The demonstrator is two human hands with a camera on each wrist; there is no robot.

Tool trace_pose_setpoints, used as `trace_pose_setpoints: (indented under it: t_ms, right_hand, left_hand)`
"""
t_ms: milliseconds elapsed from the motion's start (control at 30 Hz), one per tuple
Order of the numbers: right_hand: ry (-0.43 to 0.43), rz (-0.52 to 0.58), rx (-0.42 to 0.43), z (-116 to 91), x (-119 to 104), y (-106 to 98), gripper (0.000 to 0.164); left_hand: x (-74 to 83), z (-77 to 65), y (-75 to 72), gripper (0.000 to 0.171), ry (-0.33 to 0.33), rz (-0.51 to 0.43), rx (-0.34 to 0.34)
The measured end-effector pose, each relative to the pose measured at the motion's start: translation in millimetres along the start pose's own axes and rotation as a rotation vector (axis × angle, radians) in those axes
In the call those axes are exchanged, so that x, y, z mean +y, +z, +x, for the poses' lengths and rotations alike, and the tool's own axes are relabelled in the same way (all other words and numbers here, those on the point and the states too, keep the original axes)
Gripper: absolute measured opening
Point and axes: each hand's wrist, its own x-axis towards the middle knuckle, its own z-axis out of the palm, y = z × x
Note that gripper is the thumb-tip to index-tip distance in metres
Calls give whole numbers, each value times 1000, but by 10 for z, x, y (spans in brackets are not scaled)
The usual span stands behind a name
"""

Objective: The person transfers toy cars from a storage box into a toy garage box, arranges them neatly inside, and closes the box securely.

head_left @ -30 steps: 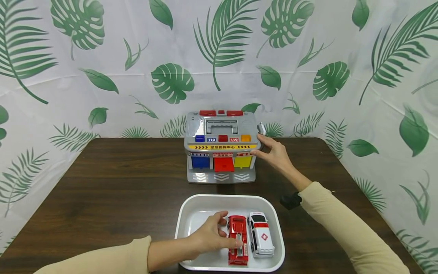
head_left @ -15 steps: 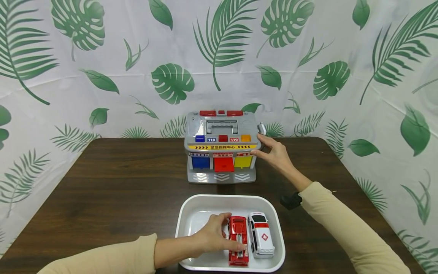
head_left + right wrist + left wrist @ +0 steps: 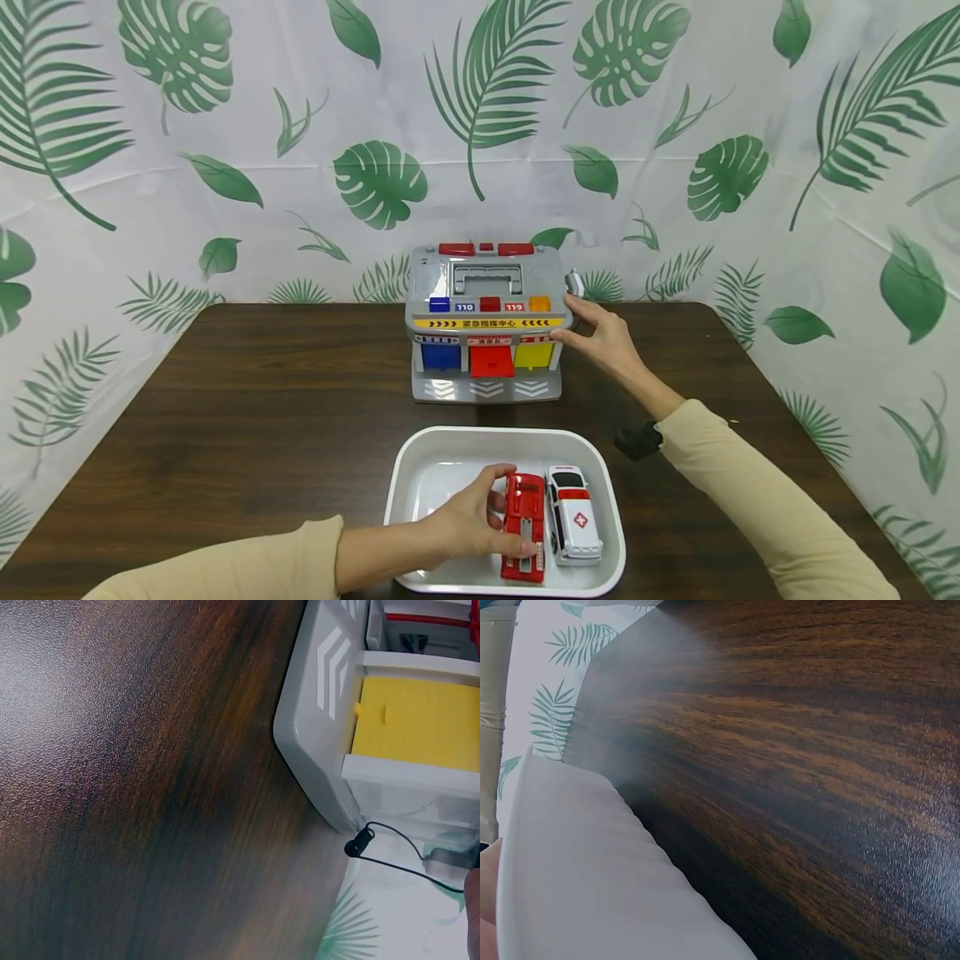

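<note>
In the head view, my left hand (image 3: 474,518) is in the white tray (image 3: 405,467), gripping a red toy fire truck (image 3: 523,508) with the thumb over its top and fingers at its far left side. Beside the truck lies a white toy ambulance (image 3: 576,521) with a red cross. My right hand (image 3: 609,340) holds the right roof corner of a grey toy emergency station (image 3: 487,325), thumb at the front, index finger at the side. The station's red door (image 3: 492,362) is swung outward; its blue door (image 3: 441,357) and yellow door (image 3: 534,356) are down.
Both tray and station stand on a dark wood table (image 3: 285,400). A leaf-print cloth (image 3: 300,200) hangs behind. At the station's side, the right wrist view shows a black cord with a toggle (image 3: 360,842) and a grey piece (image 3: 448,862).
My left hand has closed on the fire truck from the left; the truck's front has tilted slightly to the right. The right hand keeps its place at the station's corner.
</note>
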Motion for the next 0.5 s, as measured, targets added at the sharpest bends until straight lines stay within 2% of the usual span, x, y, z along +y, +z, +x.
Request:
trace_pose_setpoints:
  t_ms: [233,500]
  right_hand:
    - [0,1,1,-14,7,0,71]
    - [-6,-12,10,-16,-2,0,71]
  left_hand:
    - [18,-31,11,83,24,3,-17]
    - [84,-56,-53,86,27,-67,-17]
